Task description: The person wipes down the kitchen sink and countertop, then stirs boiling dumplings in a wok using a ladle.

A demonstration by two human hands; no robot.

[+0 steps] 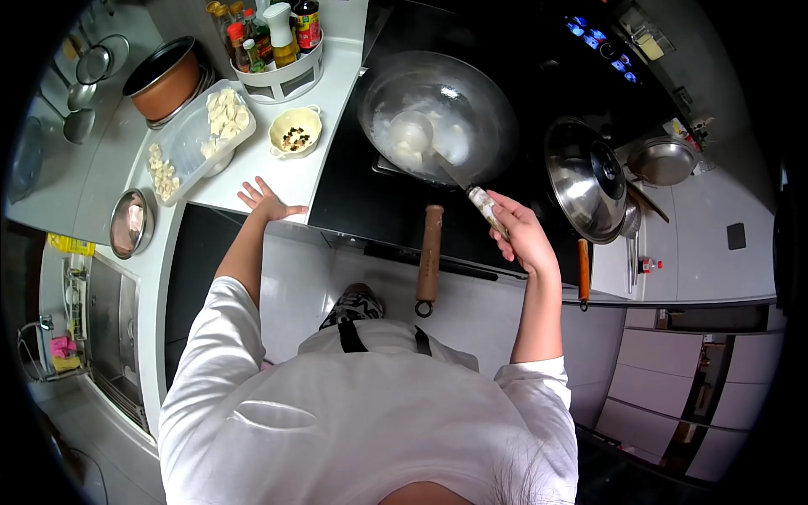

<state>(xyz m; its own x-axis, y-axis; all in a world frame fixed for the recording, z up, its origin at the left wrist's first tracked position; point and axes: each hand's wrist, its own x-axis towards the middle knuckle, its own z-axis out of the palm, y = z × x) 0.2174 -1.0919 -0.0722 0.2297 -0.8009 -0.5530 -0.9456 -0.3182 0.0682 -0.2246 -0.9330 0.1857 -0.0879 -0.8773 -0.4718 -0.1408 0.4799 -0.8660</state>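
Observation:
My right hand (523,233) is closed around the patterned handle of a ladle (482,204). The ladle's bowl rests inside a dark wok (497,126), in cloudy, steaming liquid with pale pieces that are hard to make out. The wok stands on the black stove, its wooden handle (429,257) pointing toward my body. My left hand (268,204) lies with fingers spread on the white counter edge, holding nothing. Just beyond it are a small yellow bowl (295,133) with dark bits in it and a clear plastic tray (187,151) of white dumplings.
Bottles stand in a white rack (286,80) at the back left, near a brown pot (160,88). A metal bowl (132,223) sits by the left counter edge. Right of the wok is a domed lid (581,181), with a steel pan (663,160) farther right.

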